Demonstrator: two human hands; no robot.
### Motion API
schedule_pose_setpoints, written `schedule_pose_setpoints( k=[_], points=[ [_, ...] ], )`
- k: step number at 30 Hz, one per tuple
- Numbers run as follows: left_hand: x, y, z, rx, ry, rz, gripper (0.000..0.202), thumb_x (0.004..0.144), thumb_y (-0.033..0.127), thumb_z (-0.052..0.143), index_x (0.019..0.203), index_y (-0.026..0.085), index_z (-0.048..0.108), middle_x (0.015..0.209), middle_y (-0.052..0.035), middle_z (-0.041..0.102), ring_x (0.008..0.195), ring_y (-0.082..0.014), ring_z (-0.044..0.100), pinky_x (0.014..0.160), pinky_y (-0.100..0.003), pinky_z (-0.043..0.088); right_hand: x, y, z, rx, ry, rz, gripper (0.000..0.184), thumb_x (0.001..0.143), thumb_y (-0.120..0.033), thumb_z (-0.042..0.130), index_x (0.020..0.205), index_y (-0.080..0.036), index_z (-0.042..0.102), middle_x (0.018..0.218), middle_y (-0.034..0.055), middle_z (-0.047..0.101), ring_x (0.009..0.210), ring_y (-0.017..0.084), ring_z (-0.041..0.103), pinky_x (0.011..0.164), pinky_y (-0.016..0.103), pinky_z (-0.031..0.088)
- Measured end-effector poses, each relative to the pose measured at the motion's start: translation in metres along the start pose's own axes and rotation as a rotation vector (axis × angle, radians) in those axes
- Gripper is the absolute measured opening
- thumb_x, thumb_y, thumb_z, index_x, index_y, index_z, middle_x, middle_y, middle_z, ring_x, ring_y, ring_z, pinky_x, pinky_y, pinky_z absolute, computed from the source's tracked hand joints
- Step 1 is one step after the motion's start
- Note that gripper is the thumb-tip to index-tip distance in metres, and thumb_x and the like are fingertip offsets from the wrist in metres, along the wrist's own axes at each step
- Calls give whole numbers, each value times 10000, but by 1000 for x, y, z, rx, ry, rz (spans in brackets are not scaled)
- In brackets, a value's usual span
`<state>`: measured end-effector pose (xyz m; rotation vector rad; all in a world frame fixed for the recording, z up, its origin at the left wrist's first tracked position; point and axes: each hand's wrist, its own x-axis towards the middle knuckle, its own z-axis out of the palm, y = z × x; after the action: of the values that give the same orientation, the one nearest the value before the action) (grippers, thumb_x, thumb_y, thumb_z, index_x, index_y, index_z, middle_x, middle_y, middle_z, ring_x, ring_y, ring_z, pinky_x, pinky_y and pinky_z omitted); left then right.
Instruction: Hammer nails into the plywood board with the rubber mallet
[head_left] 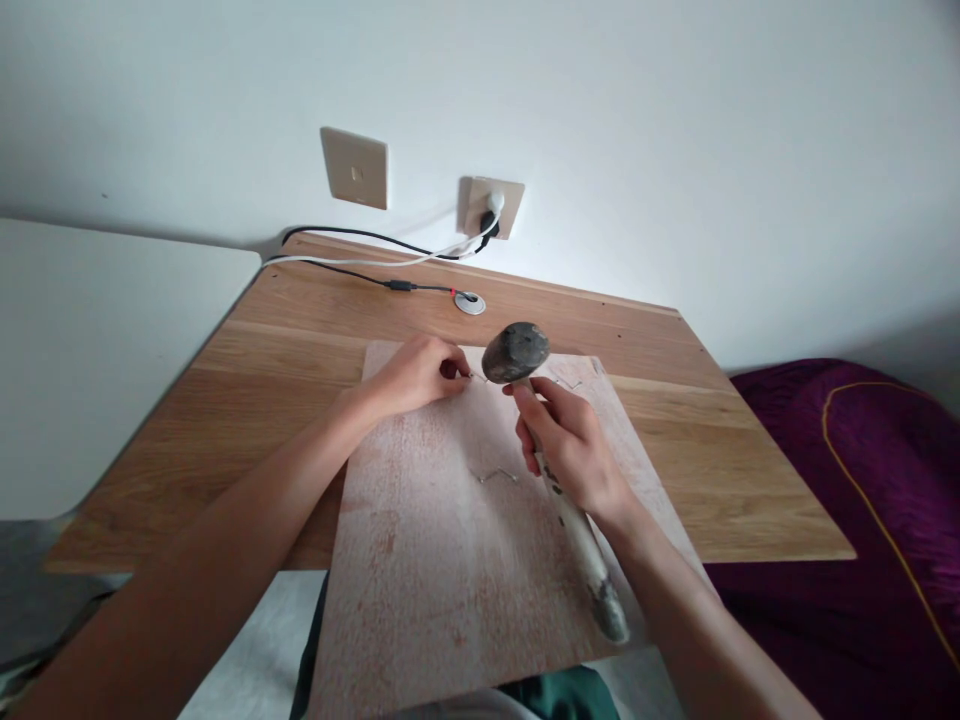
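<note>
Right hand (561, 432) grips the mallet (516, 352) just below its head.

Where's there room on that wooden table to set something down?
Bare wood lies right of the board, toward the purple fabric, and left of the left forearm, toward the white panel. Crowded: cables along the back; left hand, right hand and hammer over the board.

Small pinched piece (478, 377), indistinct

No legible text, labels, brands, numbers or signs on any surface.
</note>
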<state>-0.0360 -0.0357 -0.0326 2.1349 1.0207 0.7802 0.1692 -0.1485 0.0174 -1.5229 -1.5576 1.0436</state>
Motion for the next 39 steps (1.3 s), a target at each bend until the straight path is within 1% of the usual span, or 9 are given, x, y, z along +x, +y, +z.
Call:
schedule_pose_setpoints(
  k=[5,10,13,20,22,24,28,35,39],
  points=[
    [-1,-4,3,40,53,64,92,781,69,768,800,158,779,743,-4,711,657,-132,627,641,-270,427,-6,19,-8,280,37,76,458,962,-653,657,989,-196,647,543,-83,519,374,106,482,382,245,344],
    [-15,-5,-5,-5,57,160,266,836,55,717,1076,165,752,855,-1,706,745,-140,662,708,-271,504,1,36,-17,520,25,141,447,954,-613,704,1041,-175,693,529,-99,466,343,88,426,369,235,300],
    [-31,3,-13,100,59,274,283,887,29,652,1114,177,736,966,-34,712,869,-167,683,797,-306,545,3,39,-18,563,17,149,434,971,-598,701,1055,-173,698,538,-94,471,347,89,426,374,235,296],
    [-52,41,-12,390,-250,680,161,988,80,698,1076,201,758,1082,-48,732,985,-206,655,893,-350,528,5,39,-16,554,-13,168,433,982,-611,697,1054,-184,670,561,-87,500,363,93,440,388,239,319],
    [-53,50,-6,457,-304,750,50,1005,155,724,1021,195,749,1072,-54,729,989,-217,643,867,-356,516,5,39,-16,546,-17,164,433,992,-611,685,1059,-184,664,560,-89,497,366,94,443,390,240,320],
    [-54,58,0,495,-330,788,84,1007,181,729,924,190,732,1029,-60,720,980,-222,635,841,-357,505,5,38,-16,531,-17,157,434,998,-616,676,1052,-185,658,558,-89,495,371,97,445,390,241,315],
    [-53,66,5,506,-353,801,207,992,169,735,793,193,685,951,-57,708,954,-227,630,815,-363,494,5,35,-16,517,-15,155,440,990,-628,673,1041,-192,642,560,-95,483,373,98,439,385,243,300],
    [-49,51,5,353,-316,622,155,957,118,719,841,212,676,887,-14,701,854,-191,623,817,-338,503,5,33,-17,482,-20,145,441,982,-636,655,1017,-197,643,556,-93,497,369,102,443,394,252,329],
    [-51,53,8,357,-334,611,154,924,75,702,860,210,667,861,-9,709,841,-197,641,797,-346,518,6,34,-16,477,-14,147,463,965,-666,654,1011,-205,649,547,-93,487,357,109,436,381,267,299]
  ],
)
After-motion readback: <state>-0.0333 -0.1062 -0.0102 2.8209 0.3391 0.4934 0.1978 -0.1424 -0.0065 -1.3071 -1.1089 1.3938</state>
